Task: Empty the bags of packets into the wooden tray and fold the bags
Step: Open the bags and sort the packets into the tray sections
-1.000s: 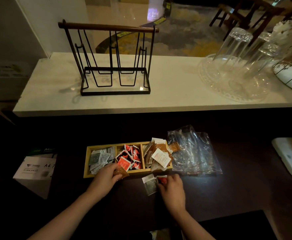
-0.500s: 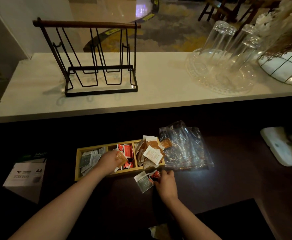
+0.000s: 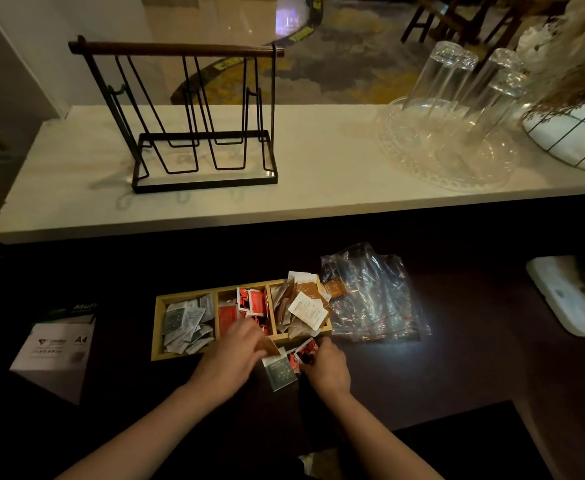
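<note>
Packets are filling the wooden tray [image 3: 159, 355], a shallow three-bay box of pale wood sitting on the dark countertop [image 3: 440, 372]: grey and white sachets [image 3: 185, 322] are lying in the left bay, glossy red ones [image 3: 249, 303] in the middle, brown and white paper ones [image 3: 303, 306] are heaping over the rim of the right bay. Just beside the tray's right end, the emptied bags [image 3: 370, 299] are lying crumpled, thin clear plastic catching the light. The left hand [image 3: 230, 358] is resting over the tray's front edge, fingers pinching a tan, pointed packet [image 3: 269, 346]. The right hand [image 3: 325, 367] is curling over loose packets on the counter, fingertips closing on a red one [image 3: 305, 351]; a grey dotted sachet [image 3: 279, 370] is lying flat between the hands. Behind, a black wire rack [image 3: 194, 119] with a wooden bar is standing on the pale stone ledge [image 3: 319, 174], near upturned glasses [image 3: 457, 95].
</note>
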Demonstrator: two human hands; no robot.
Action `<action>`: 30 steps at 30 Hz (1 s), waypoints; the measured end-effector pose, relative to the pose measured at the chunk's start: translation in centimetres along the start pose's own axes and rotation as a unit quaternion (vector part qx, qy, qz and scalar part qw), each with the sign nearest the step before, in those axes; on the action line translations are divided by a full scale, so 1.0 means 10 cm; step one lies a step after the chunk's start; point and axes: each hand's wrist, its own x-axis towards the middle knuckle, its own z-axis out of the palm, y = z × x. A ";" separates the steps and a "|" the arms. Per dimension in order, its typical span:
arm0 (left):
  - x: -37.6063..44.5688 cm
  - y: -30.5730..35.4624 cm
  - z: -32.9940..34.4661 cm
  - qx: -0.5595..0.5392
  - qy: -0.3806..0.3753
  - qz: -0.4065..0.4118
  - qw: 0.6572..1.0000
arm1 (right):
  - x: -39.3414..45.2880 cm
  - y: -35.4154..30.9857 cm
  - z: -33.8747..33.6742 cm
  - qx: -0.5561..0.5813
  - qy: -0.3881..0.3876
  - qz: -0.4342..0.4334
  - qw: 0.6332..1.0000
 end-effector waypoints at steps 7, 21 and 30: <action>0.04 0.08 0.48 0.145 -0.179 0.159 0.960 | 0.00 -0.07 0.02 -0.038 0.004 0.010 0.999; 0.15 0.15 0.45 0.267 -0.241 0.170 0.917 | 0.08 -0.06 -0.03 -0.062 -0.020 -0.012 0.998; 0.03 0.02 0.36 0.199 -0.205 0.108 0.952 | 0.10 -0.03 -0.03 -0.068 -0.044 -0.026 0.996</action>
